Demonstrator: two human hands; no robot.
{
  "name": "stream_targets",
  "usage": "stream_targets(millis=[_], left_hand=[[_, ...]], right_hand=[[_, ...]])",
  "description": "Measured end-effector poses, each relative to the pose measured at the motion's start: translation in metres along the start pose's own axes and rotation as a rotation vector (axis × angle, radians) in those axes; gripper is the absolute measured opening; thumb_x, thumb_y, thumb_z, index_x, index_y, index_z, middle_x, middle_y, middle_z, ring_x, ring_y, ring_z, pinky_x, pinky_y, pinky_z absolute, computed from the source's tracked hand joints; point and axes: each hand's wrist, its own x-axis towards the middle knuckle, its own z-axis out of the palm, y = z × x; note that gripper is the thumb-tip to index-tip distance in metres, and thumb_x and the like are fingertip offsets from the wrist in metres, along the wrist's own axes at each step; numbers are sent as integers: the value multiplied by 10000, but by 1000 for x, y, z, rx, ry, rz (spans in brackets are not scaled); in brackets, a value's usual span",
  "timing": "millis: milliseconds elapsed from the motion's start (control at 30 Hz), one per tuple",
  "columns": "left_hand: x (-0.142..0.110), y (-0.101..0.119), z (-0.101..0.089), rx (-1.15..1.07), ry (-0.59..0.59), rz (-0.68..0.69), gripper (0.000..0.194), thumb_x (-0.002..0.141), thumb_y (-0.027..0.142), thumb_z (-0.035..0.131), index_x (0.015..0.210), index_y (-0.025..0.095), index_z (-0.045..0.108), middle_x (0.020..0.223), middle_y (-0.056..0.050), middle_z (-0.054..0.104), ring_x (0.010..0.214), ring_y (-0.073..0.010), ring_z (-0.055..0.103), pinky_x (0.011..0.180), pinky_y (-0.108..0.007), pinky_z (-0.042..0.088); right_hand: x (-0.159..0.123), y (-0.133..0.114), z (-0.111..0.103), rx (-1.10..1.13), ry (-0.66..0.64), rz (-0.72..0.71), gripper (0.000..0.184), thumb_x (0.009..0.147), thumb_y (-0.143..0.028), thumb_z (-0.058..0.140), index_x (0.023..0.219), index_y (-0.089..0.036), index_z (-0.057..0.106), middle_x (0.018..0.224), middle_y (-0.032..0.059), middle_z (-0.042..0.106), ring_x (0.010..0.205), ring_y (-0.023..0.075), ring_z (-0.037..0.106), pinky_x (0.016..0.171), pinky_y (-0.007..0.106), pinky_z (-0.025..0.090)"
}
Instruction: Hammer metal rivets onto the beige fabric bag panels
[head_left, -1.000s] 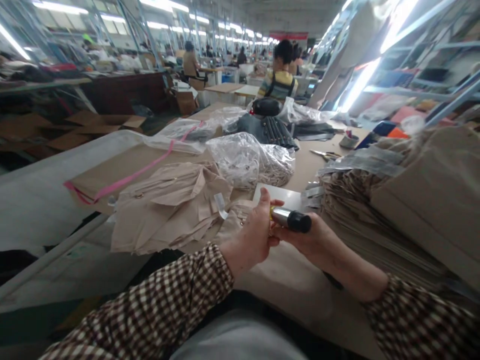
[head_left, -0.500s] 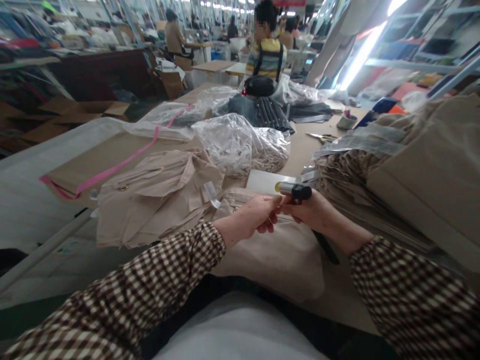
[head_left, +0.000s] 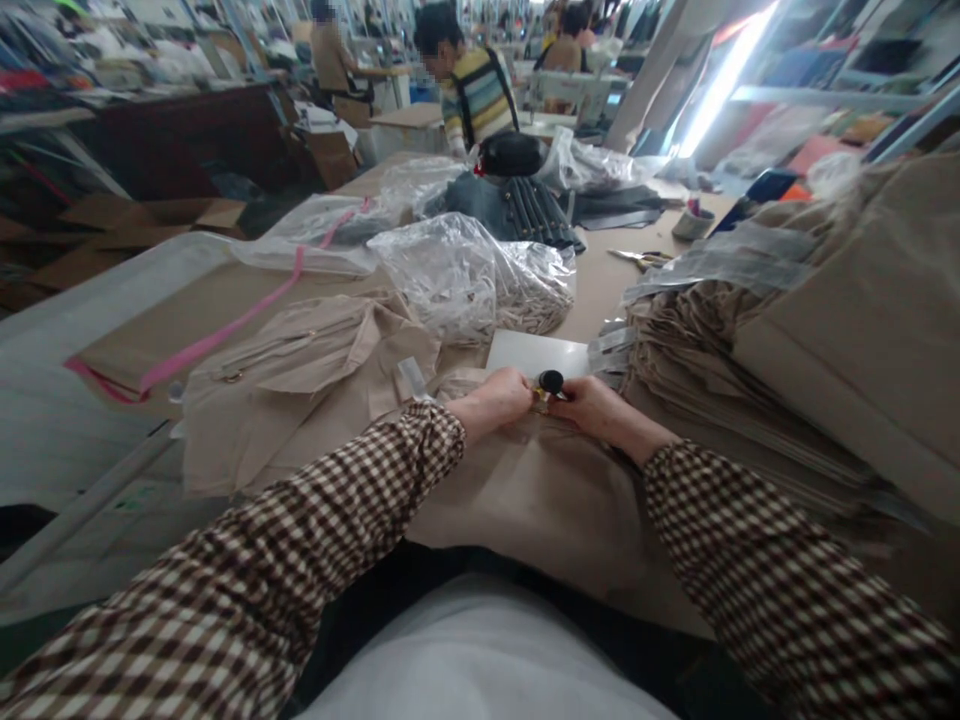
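My right hand [head_left: 596, 408] is closed around a small two-faced mallet [head_left: 551, 381]. Its black face points up and its yellow face is down near the cloth; most of the handle is hidden by my hand and forearm. Close beside it, my left hand [head_left: 506, 395] has its fingers curled together at the upper edge of a beige fabric piece [head_left: 540, 490]. Whatever the left fingers pinch there is too small to make out. Just beyond both hands lies a white board [head_left: 536, 352].
Left lies a beige bag piece with a zipper [head_left: 300, 350]. A clear plastic bag [head_left: 465, 280] holds beige strips. Stacked beige pieces [head_left: 697, 370] rise at right. Scissors [head_left: 637, 257] and a small cup [head_left: 694, 222] sit farther back. A co-worker [head_left: 480, 95] leans over the far end.
The mallet has turned from lying sideways to black face up, and has come down to the cloth. My right hand has moved left. The co-worker has bent forward and left.
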Motion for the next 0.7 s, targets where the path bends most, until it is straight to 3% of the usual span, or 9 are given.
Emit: stream_targets(millis=[167, 433, 700], left_hand=[[4, -3, 0, 14, -36, 9, 206, 802, 194, 553, 602, 151, 576, 475, 20, 453, 429, -97, 410, 459, -229, 279], [6, -8, 2, 33, -41, 26, 168, 786, 189, 570, 622, 159, 591, 478, 20, 461, 417, -102, 413, 434, -224, 273], [2, -4, 0, 132, 58, 54, 159, 747, 186, 630, 595, 144, 610, 513, -1, 489, 563, -133, 485, 513, -219, 305]], right_hand=[[1, 3, -1, -46, -35, -4, 403, 714, -526, 581, 663, -128, 620, 505, -39, 403, 488, 79, 324, 448, 234, 204], [4, 11, 10, -169, 54, -111, 276, 734, -363, 575, 756, -118, 699, 588, 5, 525, 576, 119, 436, 514, 230, 288], [-1, 7, 11, -172, 155, -117, 291, 729, -406, 601, 760, -123, 664, 631, 37, 583, 585, 137, 455, 514, 244, 295]])
